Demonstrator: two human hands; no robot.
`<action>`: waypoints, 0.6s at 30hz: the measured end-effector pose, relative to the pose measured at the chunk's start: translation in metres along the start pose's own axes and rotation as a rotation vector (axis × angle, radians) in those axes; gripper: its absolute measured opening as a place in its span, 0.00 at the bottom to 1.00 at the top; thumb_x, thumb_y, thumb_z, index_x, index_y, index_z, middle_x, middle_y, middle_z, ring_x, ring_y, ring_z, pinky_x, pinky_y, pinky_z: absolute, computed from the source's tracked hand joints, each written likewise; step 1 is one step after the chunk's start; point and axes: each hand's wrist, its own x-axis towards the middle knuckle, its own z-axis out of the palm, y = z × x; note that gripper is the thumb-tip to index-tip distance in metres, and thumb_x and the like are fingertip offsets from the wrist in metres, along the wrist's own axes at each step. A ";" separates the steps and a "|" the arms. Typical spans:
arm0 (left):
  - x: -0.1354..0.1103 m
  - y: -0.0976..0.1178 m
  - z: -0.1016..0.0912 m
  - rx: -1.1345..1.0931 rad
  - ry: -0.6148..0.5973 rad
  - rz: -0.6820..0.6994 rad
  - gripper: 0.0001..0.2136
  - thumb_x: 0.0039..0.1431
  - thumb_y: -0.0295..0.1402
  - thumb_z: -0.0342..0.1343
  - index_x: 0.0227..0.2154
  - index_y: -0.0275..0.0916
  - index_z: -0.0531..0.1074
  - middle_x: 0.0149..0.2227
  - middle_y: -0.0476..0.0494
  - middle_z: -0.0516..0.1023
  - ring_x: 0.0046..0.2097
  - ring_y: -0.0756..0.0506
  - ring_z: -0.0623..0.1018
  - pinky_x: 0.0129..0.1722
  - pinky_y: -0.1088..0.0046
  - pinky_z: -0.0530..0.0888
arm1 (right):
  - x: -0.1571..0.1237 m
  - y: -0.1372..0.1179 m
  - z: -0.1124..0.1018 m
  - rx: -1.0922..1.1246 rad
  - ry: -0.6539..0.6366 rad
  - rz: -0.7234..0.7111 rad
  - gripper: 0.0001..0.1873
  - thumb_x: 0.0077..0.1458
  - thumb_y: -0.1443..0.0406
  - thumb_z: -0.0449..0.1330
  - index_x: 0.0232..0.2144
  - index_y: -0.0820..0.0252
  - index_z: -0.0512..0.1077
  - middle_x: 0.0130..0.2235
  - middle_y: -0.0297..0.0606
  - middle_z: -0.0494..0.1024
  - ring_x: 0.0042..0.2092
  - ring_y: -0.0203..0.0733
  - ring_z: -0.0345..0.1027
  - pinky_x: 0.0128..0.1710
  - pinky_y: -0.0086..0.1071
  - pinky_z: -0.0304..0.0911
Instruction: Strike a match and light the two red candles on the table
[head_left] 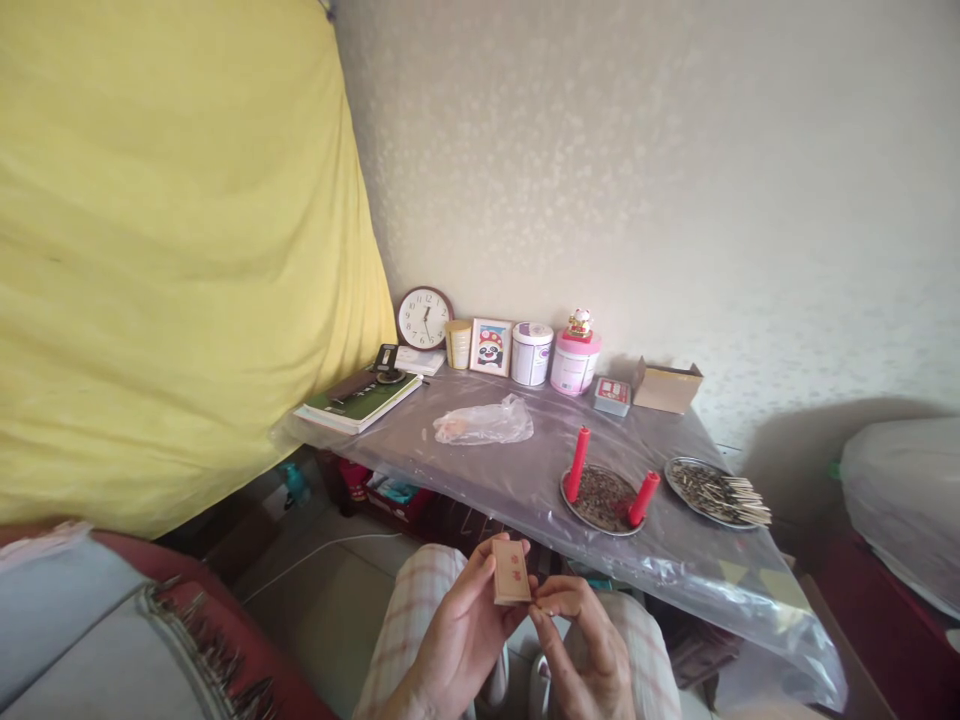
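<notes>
Above the lap (420, 610), nearest my view, the left hand (466, 625) pinches a small printed box (512, 575) between thumb and fingers, printed face toward me. Box's long axis runs away from the lap, toward the plastic-covered table (480, 478). Left hand has the closer hold, along the box's left side; right hand (589, 645) sits on the opposite side, thumb and forefinger drawn together at the near right corner. Whether they pinch the box or something tiny, I cannot tell from here. Farther out: a red candle (577, 465) upright on a round plate (600, 531), then a crumpled clear bag (491, 422); farthest, a clock (425, 318) near the wall (600, 150).
</notes>
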 end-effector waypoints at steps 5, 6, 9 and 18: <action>-0.003 -0.001 0.009 0.119 -0.016 0.068 0.13 0.57 0.37 0.71 0.43 0.41 0.81 0.46 0.43 0.82 0.44 0.44 0.80 0.45 0.68 0.75 | -0.001 0.001 0.000 -0.036 -0.002 -0.006 0.03 0.66 0.64 0.62 0.37 0.52 0.74 0.38 0.39 0.81 0.40 0.43 0.80 0.41 0.30 0.75; -0.004 -0.001 0.010 0.148 -0.015 0.083 0.13 0.56 0.38 0.71 0.43 0.41 0.81 0.46 0.43 0.82 0.44 0.43 0.80 0.45 0.68 0.75 | -0.001 0.001 -0.001 -0.048 -0.011 0.006 0.03 0.66 0.65 0.62 0.37 0.52 0.74 0.38 0.39 0.81 0.40 0.43 0.80 0.41 0.30 0.75; -0.005 -0.002 0.013 0.189 0.008 0.102 0.16 0.54 0.41 0.72 0.44 0.43 0.81 0.48 0.43 0.82 0.44 0.43 0.80 0.44 0.67 0.74 | -0.001 0.000 -0.002 -0.046 0.021 -0.003 0.04 0.66 0.63 0.62 0.36 0.52 0.74 0.38 0.38 0.81 0.39 0.43 0.80 0.40 0.30 0.75; -0.006 -0.008 0.014 0.271 0.097 0.182 0.20 0.45 0.45 0.77 0.39 0.43 0.83 0.45 0.42 0.84 0.45 0.43 0.79 0.47 0.67 0.74 | -0.002 -0.001 -0.004 -0.070 0.078 -0.032 0.09 0.69 0.58 0.59 0.36 0.52 0.74 0.36 0.38 0.80 0.37 0.43 0.79 0.37 0.31 0.75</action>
